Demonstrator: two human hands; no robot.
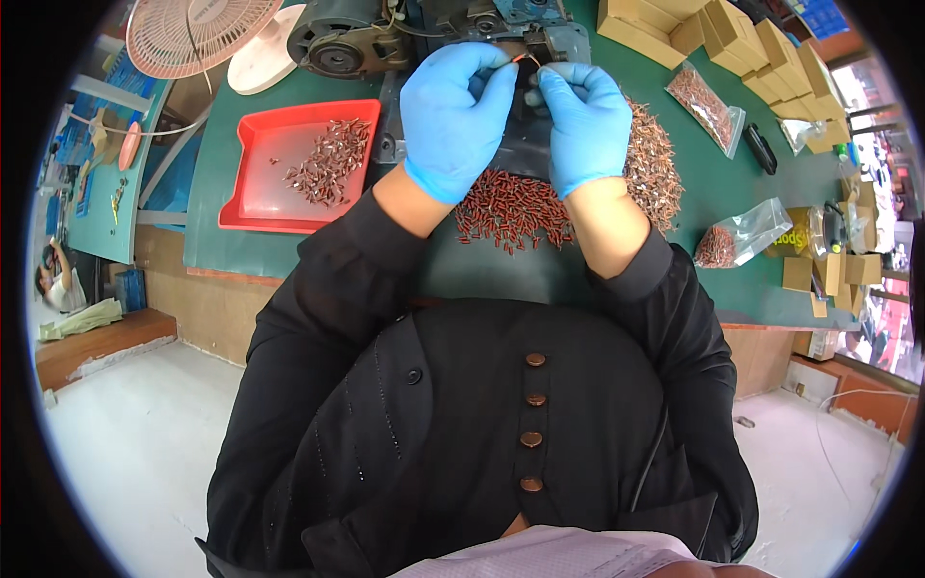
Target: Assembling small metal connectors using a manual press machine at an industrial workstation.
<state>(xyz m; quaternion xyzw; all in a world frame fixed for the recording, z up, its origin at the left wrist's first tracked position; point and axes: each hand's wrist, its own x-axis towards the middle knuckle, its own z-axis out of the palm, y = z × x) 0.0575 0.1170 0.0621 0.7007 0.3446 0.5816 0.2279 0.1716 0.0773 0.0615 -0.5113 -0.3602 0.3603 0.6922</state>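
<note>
My left hand (453, 116), in a blue glove, is closed in a pinch at the front of a dark machine (385, 48). Between its fingertips and those of my right hand (586, 125), also blue-gloved and closed, arches a thin orange-red piece (525, 59) like a short wire. Its exact kind is too small to make out. Below my hands a heap of small dark red cylindrical parts (511, 212) lies on the green table. A larger pile of paler, coppery parts (655, 164) spreads beside my right wrist.
A red tray (260, 183) holding similar small parts stands on the left, below a pink fan (198, 34). Bags of parts (708, 106) (718, 248), a black tool-like object (759, 148) and cardboard boxes (737, 39) occupy the right side of the table (482, 279).
</note>
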